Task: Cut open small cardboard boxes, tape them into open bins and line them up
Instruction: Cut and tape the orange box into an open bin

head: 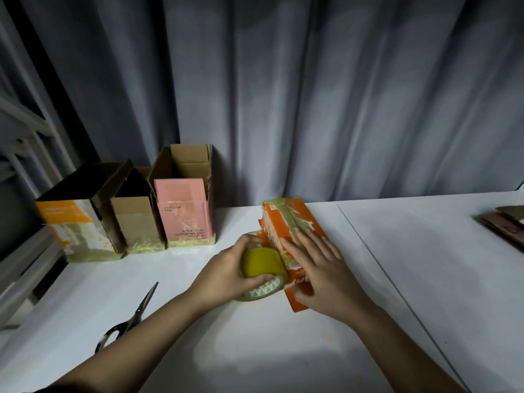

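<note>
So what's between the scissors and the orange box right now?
In the head view, the left hand gripping the tape roll lies between the scissors and the orange box; otherwise just bare white table.

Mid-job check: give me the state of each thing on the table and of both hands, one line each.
Orange box: lying on its side, partly taped.
Tape roll: gripped, against the orange box.
Left hand: grips the tape roll.
Right hand: flat, pressing the orange box.
Three bins: upright, open-topped, lined up.
Scissors: lying untouched.
</note>
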